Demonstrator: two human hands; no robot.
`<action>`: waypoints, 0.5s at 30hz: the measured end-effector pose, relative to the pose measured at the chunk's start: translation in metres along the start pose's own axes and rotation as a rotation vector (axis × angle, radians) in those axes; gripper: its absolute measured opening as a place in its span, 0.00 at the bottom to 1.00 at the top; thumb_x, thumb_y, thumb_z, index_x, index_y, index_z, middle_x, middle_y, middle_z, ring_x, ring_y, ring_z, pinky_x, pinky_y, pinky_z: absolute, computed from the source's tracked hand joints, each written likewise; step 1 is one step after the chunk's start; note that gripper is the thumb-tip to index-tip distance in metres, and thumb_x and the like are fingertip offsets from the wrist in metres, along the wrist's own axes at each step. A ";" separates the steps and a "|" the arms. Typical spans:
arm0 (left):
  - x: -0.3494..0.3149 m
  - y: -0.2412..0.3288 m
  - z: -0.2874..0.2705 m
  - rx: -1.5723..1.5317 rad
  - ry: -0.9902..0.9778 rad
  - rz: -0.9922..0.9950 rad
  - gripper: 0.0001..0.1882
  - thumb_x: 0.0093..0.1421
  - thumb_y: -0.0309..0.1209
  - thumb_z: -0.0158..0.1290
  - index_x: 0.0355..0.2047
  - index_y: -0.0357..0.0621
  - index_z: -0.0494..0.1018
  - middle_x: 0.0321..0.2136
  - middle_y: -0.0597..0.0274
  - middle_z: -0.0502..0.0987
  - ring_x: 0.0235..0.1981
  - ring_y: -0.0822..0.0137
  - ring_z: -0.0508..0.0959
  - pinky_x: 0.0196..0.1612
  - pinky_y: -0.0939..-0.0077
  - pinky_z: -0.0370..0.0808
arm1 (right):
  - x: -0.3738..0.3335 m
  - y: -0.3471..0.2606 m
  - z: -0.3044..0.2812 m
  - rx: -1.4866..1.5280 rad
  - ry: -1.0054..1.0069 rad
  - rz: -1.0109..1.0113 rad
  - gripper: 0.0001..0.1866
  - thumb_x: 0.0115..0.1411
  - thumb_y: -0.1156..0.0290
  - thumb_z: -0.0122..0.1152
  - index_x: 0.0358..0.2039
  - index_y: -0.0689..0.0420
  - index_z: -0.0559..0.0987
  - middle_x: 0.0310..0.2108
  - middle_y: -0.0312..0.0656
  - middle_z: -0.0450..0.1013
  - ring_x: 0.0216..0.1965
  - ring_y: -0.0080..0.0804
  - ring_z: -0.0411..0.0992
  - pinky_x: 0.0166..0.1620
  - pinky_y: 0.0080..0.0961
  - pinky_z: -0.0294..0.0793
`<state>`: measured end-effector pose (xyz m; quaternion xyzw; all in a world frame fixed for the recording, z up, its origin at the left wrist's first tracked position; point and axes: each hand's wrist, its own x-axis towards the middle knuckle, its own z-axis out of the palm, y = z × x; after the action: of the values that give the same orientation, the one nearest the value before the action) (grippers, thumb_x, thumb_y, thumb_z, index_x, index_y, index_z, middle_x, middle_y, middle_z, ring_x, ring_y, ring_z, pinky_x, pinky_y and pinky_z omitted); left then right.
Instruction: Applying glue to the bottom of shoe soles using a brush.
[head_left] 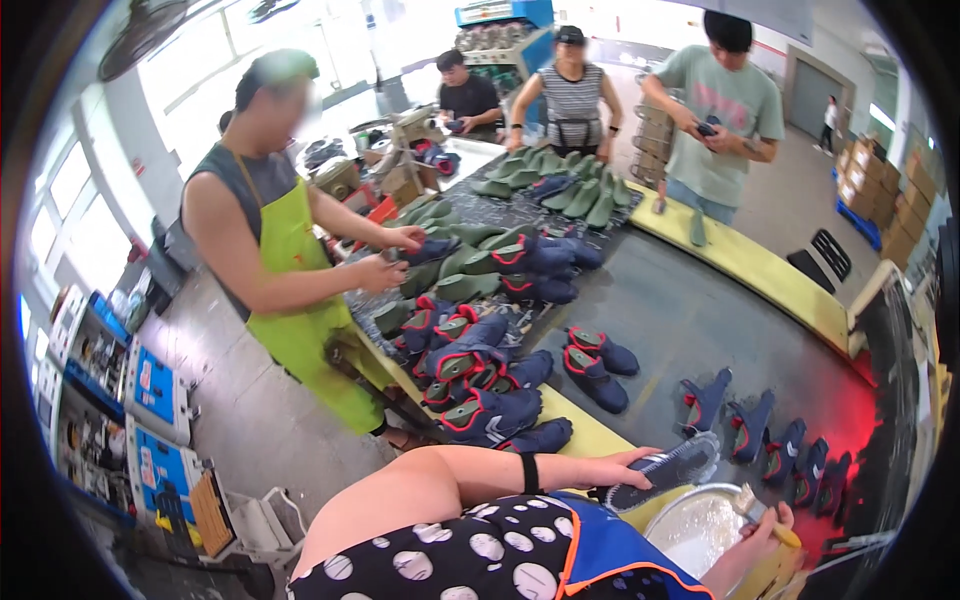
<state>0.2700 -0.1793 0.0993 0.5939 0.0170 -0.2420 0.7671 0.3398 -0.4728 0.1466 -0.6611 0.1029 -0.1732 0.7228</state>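
Observation:
My left hand (622, 470) is closed on the end of a dark navy shoe (665, 476), tilted with its underside up and a pale, frayed-looking rim. My right hand (757, 540) grips a brush (748, 504) with a yellow handle, its bristle end over the edge of a round basin (660, 518). Whitish, wet-looking stuff lies inside the basin, directly below the shoe. Brush and shoe are apart. Past my hands, several navy shoes (750, 425) with red linings stand in a row on the dark table surface.
A pair of navy shoes (598, 370) stands mid-table. On the left are heaped shoes (475, 350) and green shoe lasts (468, 287); more lasts (590, 195) lie at the far end. A co-worker in a lime apron (300, 290) works at left, others beyond. A yellow ledge (760, 270) edges the table.

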 end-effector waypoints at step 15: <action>0.054 -0.026 -0.060 -0.198 0.344 0.073 0.60 0.43 0.17 0.64 0.72 0.54 0.42 0.58 0.54 0.65 0.52 0.61 0.73 0.52 0.66 0.74 | -0.002 -0.023 -0.005 0.023 0.114 0.026 0.08 0.64 0.75 0.56 0.43 0.57 0.71 0.25 0.30 0.66 0.21 0.12 0.59 0.24 0.12 0.57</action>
<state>0.3229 -0.1473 0.0415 0.5483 0.1499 -0.1062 0.8159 0.3333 -0.4779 0.1687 -0.6404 0.1503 -0.2024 0.7255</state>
